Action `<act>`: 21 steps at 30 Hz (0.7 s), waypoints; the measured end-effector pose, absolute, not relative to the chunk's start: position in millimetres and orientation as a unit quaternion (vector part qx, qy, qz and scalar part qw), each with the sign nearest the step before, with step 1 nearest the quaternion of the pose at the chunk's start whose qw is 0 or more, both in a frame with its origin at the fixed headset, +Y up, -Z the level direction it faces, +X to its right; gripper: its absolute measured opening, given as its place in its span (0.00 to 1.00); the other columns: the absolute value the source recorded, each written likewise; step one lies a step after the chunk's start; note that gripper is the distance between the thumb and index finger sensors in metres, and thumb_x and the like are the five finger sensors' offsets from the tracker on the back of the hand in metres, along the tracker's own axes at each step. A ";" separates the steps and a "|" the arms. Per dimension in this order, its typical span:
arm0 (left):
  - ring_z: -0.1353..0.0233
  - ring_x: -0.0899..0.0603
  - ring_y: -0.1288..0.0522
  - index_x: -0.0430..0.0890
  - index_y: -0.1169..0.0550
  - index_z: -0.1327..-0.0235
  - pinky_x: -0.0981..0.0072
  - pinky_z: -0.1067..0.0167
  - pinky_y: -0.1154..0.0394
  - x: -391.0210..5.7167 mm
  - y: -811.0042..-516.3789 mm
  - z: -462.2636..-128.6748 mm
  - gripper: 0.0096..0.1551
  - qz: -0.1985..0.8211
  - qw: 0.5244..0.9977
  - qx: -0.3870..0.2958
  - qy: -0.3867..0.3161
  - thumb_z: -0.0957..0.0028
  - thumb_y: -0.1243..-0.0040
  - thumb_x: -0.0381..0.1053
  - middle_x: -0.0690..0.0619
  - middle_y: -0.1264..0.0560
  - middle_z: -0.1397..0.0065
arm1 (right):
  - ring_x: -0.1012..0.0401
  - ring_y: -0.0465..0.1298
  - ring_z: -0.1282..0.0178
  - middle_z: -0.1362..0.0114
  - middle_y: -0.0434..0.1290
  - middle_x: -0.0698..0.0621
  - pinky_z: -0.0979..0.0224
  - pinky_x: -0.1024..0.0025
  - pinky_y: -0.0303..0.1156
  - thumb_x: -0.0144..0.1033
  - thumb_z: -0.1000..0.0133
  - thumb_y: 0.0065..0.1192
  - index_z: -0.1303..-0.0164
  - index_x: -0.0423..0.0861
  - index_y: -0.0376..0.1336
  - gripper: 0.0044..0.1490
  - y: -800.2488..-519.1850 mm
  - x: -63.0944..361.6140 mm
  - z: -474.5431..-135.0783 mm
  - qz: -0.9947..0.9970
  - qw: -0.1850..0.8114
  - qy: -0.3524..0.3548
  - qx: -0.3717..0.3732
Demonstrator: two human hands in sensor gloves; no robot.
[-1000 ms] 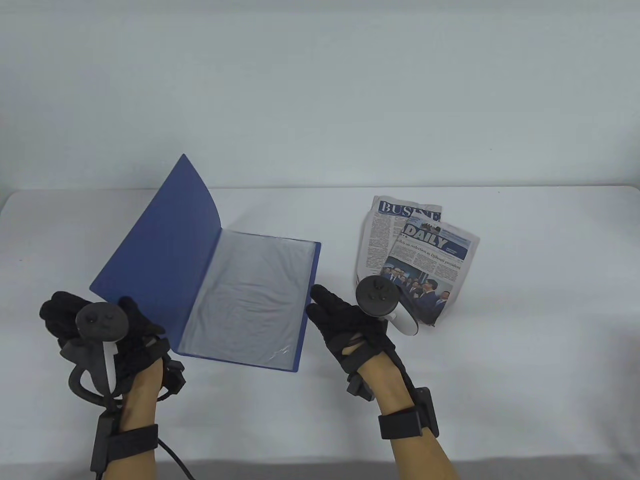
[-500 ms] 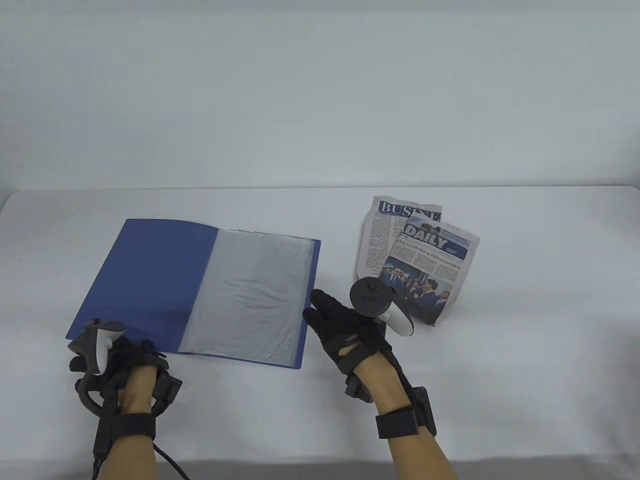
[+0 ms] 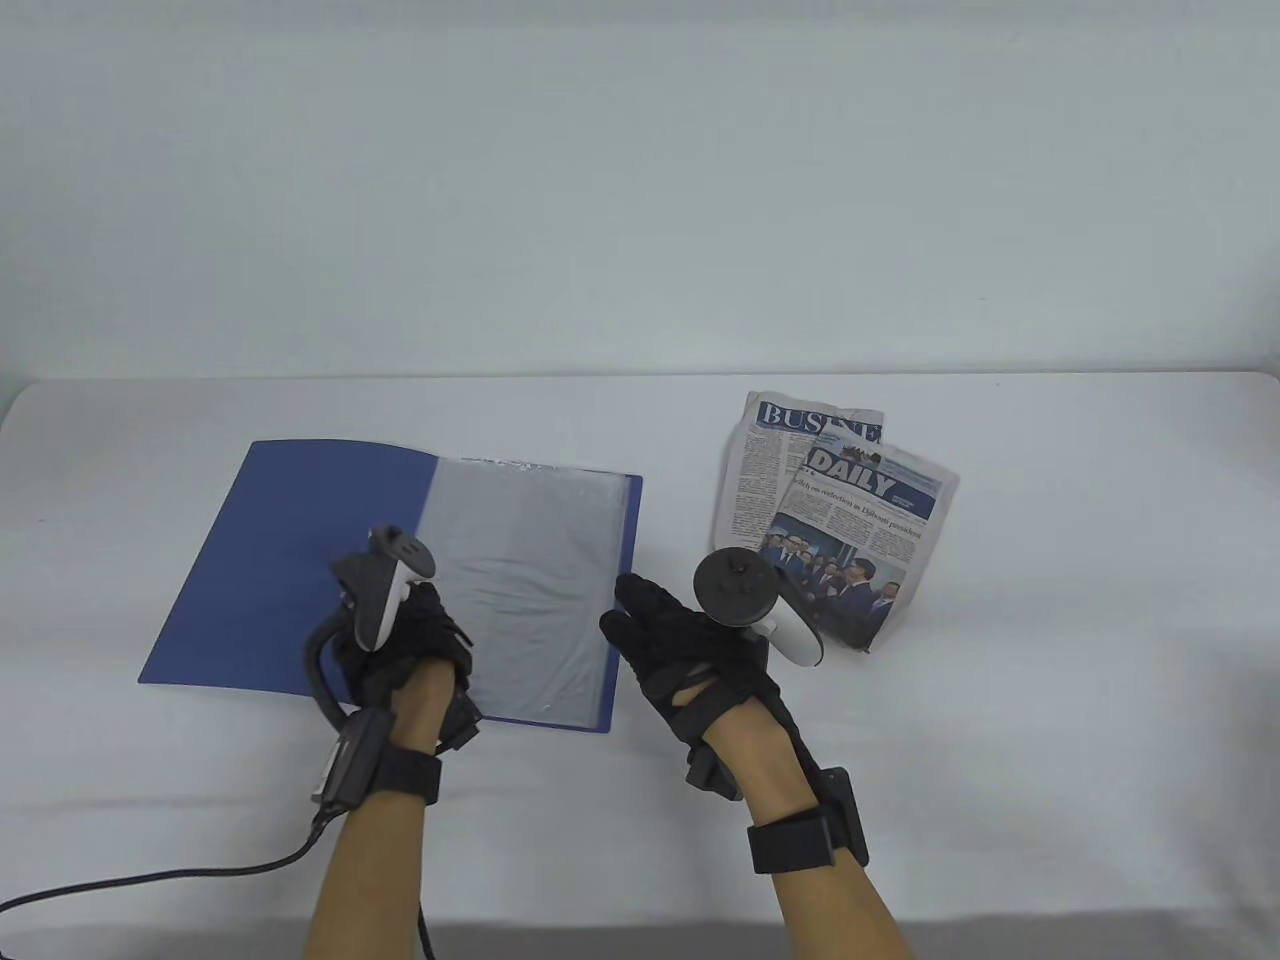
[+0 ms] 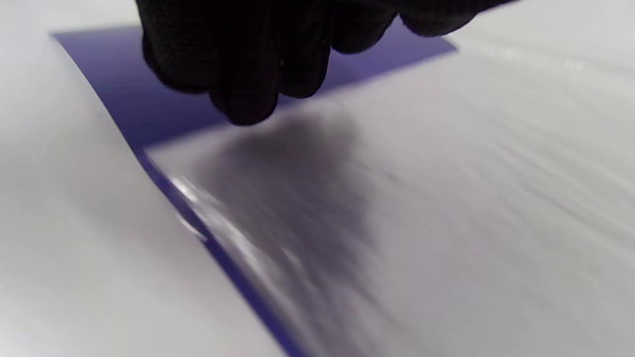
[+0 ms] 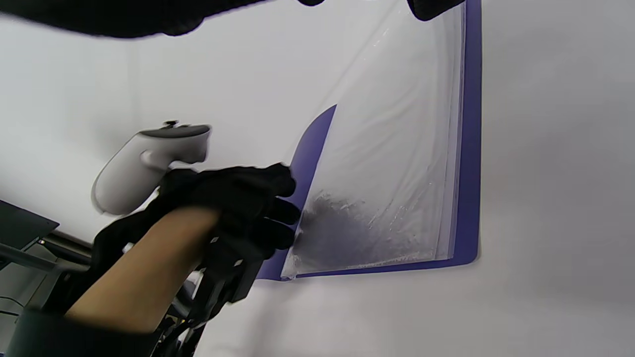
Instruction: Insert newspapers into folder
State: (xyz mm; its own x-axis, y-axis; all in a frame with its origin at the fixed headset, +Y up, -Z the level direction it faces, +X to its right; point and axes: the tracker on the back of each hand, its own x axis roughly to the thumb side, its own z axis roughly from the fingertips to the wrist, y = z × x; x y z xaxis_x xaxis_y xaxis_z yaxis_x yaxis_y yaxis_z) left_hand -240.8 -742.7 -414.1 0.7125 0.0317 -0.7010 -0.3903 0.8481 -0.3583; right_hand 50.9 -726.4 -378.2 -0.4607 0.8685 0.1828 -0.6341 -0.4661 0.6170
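The blue folder lies open and flat on the white surface, its clear sleeve page facing up. The left hand hangs over the fold near the folder's front edge, fingers curled down close to the sleeve (whether they touch it I cannot tell); its grip holds nothing. The right hand hovers just right of the folder, grip wide, fingers spread. Two newspapers lie overlapped farther right, apart from the folder.
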 end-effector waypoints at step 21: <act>0.12 0.32 0.45 0.73 0.57 0.17 0.39 0.16 0.42 -235.7 -768.3 -426.8 0.39 -0.087 0.856 -0.306 0.408 0.33 0.54 0.54 0.49 0.52 0.07 | 0.28 0.46 0.24 0.21 0.38 0.28 0.35 0.22 0.30 0.54 0.34 0.46 0.19 0.29 0.35 0.52 -718.8 52.1 -377.7 0.833 0.445 0.233 0.234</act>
State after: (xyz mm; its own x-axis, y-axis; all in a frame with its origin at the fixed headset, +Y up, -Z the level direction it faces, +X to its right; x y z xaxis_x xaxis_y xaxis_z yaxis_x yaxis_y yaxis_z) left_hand -235.7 -768.3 -426.8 0.6525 -0.3984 -0.6446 -0.1006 0.7976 -0.5948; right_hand 52.1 -718.8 -377.7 -0.4953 0.8495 0.1816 -0.6313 -0.4956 0.5965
